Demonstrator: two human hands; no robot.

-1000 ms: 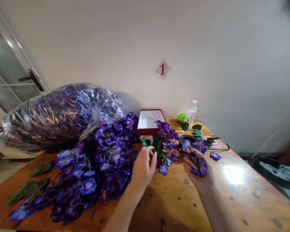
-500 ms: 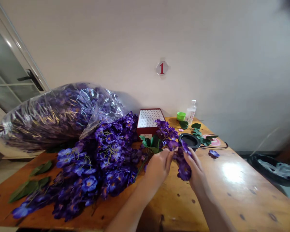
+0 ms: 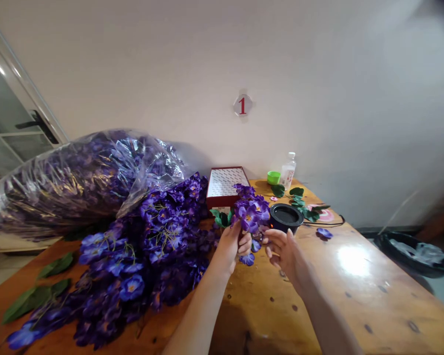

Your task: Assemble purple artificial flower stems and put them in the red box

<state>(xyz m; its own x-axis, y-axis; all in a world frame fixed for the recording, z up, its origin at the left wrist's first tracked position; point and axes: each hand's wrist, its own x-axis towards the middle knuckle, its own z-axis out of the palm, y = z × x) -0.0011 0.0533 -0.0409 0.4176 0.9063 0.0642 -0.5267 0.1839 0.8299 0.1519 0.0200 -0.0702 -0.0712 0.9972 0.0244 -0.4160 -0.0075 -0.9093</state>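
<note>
Wrapped round a stem, my left hand (image 3: pixel 232 248) holds an artificial flower spray (image 3: pixel 250 212) upright, its purple blossoms above the fist and green leaves (image 3: pixel 221 217) to the left. My right hand (image 3: pixel 285 256) is just right of the blossoms, fingers apart and slightly bent, with nothing seen in it. Below the spray, between the hands, show a few loose blue-purple petals (image 3: pixel 247 259). Behind my right hand stands a round black pot (image 3: pixel 286 216) with a small orange light and a cord. A heap of purple flowers (image 3: pixel 170 236) lies to the left.
A clear plastic bag (image 3: pixel 85 172) full of purple flowers rests at the back left. Further back are a red box (image 3: pixel 227 182), a green cup (image 3: pixel 273 178) and a bottle (image 3: pixel 288 171). Loose green leaves (image 3: pixel 298 199) and a single flower (image 3: pixel 324 233) lie right. A bin (image 3: pixel 414 254) stands beyond the table.
My right hand has let go of the purple blossoms and opened. The spray in my left hand now stands more upright, and its blossoms no longer hang between both hands.
</note>
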